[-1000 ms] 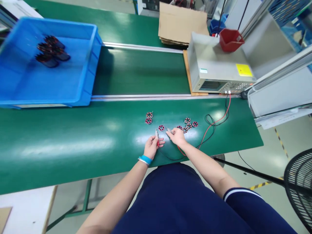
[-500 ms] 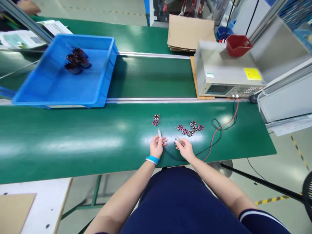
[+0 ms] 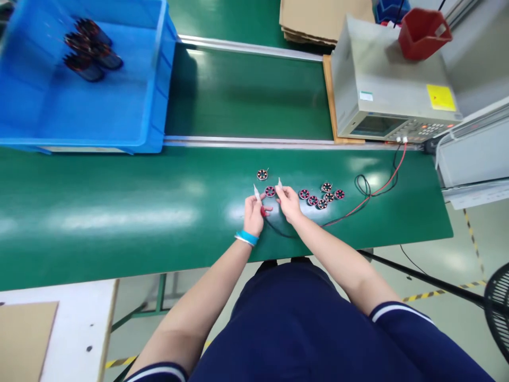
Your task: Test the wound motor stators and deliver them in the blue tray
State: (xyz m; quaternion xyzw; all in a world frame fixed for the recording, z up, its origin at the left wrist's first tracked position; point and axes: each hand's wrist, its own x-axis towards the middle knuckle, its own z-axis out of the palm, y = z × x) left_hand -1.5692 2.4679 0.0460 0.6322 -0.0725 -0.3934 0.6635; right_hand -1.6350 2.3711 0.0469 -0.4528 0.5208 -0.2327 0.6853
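My left hand [image 3: 253, 212] pinches a red test clip [image 3: 256, 193], its tip pointing up at the left of a small round stator [image 3: 270, 191] on the green bench [image 3: 119, 212]. My right hand [image 3: 289, 204] pinches a second clip [image 3: 279, 184] at the right of that same stator. Another stator [image 3: 262, 174] lies just behind. A cluster of several stators [image 3: 323, 195] sits to the right. Red and black leads [image 3: 369, 188] run from my hands to the grey tester [image 3: 385, 95].
A blue bin [image 3: 131, 106] holding dark parts [image 3: 89, 50] stands at the back left on the conveyor. A red tub [image 3: 423, 32] sits atop the tester, flattened cardboard [image 3: 318, 18] behind it. A fan [image 3: 499, 313] stands at the lower right.
Both hands moved forward with the clips and now flank a single stator; half a second ago they were held back from the parts. The camera tilted down and closer.
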